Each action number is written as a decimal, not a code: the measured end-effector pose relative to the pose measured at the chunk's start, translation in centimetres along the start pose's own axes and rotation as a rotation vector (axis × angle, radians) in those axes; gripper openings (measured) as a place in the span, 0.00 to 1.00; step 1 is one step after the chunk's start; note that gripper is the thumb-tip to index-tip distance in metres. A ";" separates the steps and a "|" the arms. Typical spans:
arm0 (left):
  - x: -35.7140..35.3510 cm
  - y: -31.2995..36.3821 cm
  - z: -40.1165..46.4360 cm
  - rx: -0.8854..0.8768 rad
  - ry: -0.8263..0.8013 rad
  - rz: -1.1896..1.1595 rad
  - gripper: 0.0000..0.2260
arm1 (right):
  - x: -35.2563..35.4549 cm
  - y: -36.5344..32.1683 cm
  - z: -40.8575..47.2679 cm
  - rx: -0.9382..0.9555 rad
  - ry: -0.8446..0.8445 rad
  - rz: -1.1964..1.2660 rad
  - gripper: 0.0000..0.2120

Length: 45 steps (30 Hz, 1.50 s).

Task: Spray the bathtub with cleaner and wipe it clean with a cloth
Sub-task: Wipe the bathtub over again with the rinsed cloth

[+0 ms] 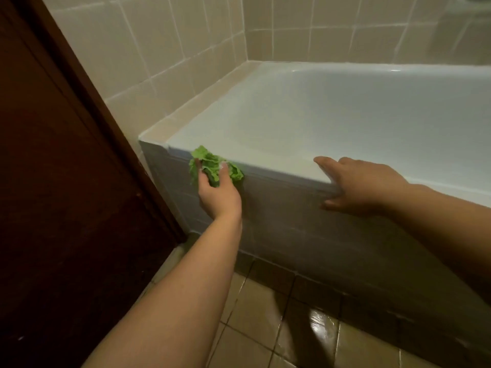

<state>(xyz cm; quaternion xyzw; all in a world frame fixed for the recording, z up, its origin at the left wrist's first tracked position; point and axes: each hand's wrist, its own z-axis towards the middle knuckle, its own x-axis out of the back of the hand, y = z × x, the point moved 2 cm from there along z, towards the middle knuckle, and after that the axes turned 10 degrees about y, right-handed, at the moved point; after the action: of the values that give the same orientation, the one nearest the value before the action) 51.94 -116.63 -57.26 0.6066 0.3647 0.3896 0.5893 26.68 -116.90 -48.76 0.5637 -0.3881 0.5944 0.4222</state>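
Left hand (219,193): thumb and fingers curled around a crumpled green cloth (212,166), pressing it to the bathtub (345,107) front rim, near its left corner. Right hand (358,181): unclenched, holding nothing, fingers flat over the same rim, thumb on the tiled front panel (305,235). Tub glossy white, smooth; floor tiles (265,328) brown, shiny.

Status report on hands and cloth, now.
Left hand grips green cloth at bathtub rim. Right hand braced open on rim. No obstruction seen.
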 end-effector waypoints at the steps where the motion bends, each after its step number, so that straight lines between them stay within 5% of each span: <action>1: 0.0 -0.2 -0.2 0.019 0.006 0.021 0.28 | 0.1 1.2 -0.9 -0.024 -0.006 -0.010 0.43; 8: -1.0 -2.3 -10.7 0.055 -0.181 -0.021 0.26 | 0.1 5.3 -4.4 -0.134 0.023 -0.061 0.39; 15: -1.2 -2.6 -11.9 0.158 -0.113 -0.029 0.29 | -0.2 5.2 -4.2 -0.177 0.028 -0.025 0.35; 19: -1.1 -3.1 -15.6 0.161 -0.232 -0.016 0.30 | -0.3 5.1 -4.3 -0.171 0.047 -0.032 0.34; 25: -1.1 -4.6 -10.1 0.192 -0.100 0.022 0.28 | -0.5 4.9 -3.1 -0.191 -0.011 -0.038 0.30; 30: -1.6 -7.4 -13.4 0.178 -0.258 0.050 0.27 | -0.4 2.6 -1.0 -0.152 -0.007 -0.025 0.32; 34: -2.1 -8.3 -11.5 0.015 -0.223 0.031 0.30 | -0.8 1.7 0.5 -0.102 0.014 -0.029 0.36; 39: -1.6 -12.7 -12.3 0.260 -0.292 0.133 0.28 | -0.8 1.2 1.0 -0.099 0.011 -0.029 0.32; 45: -2.6 -13.2 -11.5 0.226 -0.212 0.103 0.28 | -1.0 1.1 1.3 -0.097 0.016 -0.037 0.33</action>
<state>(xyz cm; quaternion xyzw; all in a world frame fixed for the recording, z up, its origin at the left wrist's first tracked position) 40.67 -113.52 -70.54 0.7248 0.3103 0.3094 0.5317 26.05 -118.53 -49.68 0.5449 -0.4025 0.5714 0.4633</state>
